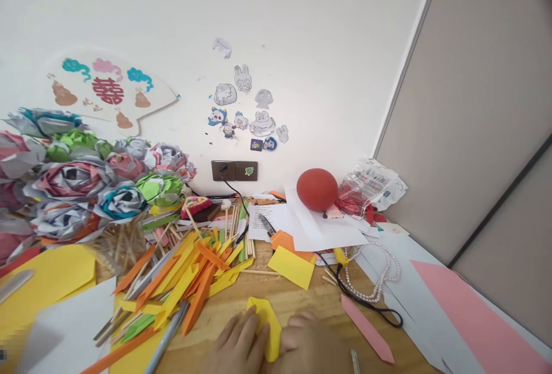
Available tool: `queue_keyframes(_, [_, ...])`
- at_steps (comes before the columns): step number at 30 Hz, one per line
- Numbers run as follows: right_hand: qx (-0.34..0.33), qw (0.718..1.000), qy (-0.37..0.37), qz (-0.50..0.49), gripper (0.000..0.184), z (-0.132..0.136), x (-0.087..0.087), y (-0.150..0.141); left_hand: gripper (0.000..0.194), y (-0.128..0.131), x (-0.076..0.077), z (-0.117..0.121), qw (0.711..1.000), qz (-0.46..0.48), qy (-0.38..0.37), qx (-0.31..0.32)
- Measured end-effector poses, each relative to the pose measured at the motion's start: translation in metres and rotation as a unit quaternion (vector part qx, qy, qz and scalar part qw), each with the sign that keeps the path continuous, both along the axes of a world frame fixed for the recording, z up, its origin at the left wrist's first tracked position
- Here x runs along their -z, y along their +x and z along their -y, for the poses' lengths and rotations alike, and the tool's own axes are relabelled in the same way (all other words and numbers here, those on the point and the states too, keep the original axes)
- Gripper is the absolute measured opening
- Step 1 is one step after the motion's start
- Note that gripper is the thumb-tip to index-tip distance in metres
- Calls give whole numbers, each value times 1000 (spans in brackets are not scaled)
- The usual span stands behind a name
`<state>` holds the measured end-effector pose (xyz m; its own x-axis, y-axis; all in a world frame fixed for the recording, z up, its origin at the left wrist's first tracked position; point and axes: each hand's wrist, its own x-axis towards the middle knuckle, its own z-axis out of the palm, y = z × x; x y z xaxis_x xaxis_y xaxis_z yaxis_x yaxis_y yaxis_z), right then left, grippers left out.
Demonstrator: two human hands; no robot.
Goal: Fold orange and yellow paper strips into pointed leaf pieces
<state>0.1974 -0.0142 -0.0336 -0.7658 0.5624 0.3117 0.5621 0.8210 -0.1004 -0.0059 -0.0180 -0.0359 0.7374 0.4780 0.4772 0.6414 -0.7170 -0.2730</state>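
A folded piece of yellow paper (271, 335) lies on the wooden table at the near edge of the view, between my two hands. My left hand (241, 342) rests its outstretched fingers flat on the paper's left side, fingertips near its upper corner. At the right edge of the paper is my right hand (308, 342), its fingers curled and pressed against the paper; it is blurred by motion. A pink folded paper strip (367, 328) lies to the right of that hand. Just beyond the hands sits a flat yellow paper rectangle (293, 268).
Orange and yellow paper strips (190, 276) and wooden sticks pile up on the left, before several paper flowers (73, 178). A red balloon (317, 190) stands at the back on white sheets. A black cable (366, 302) and a bead string (388, 276) lie right.
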Motion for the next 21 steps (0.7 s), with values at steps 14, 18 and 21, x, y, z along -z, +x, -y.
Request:
queue_keyframes(14, [18, 997, -22, -72, 31, -5, -27, 16, 19, -5, -36, -2, 993, 29, -99, 63])
queue_keyframes(18, [30, 999, 22, -29, 13, -5, -28, 19, 14, -4, -36, -8, 990, 36, -92, 99])
queue_keyframes(21, [58, 997, 52, -10, 8, -7, -26, 19, 23, -5, -34, -12, 992, 47, -52, 104])
